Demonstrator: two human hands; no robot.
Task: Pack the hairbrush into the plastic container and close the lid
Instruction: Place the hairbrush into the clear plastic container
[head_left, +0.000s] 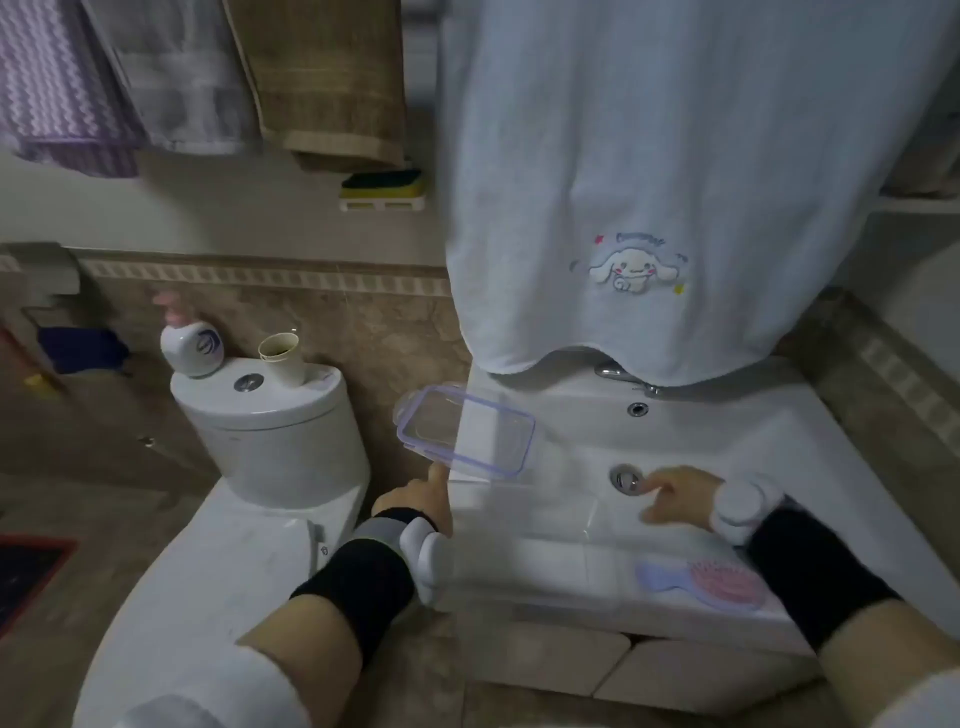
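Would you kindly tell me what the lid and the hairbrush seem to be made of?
Lid: probably clear, glossy plastic, since the basin shows through it, with a lilac rim. Hairbrush: likely smooth plastic, lilac handle and pink bristle pad; blur leaves the finish uncertain.

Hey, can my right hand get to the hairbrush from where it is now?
Probably yes. The right hand is empty over the sink, and the hairbrush lies uncovered on the sink's front edge just below that wrist, with nothing between them.

lettering on the hanging towel (639, 270) is too blurred to read.
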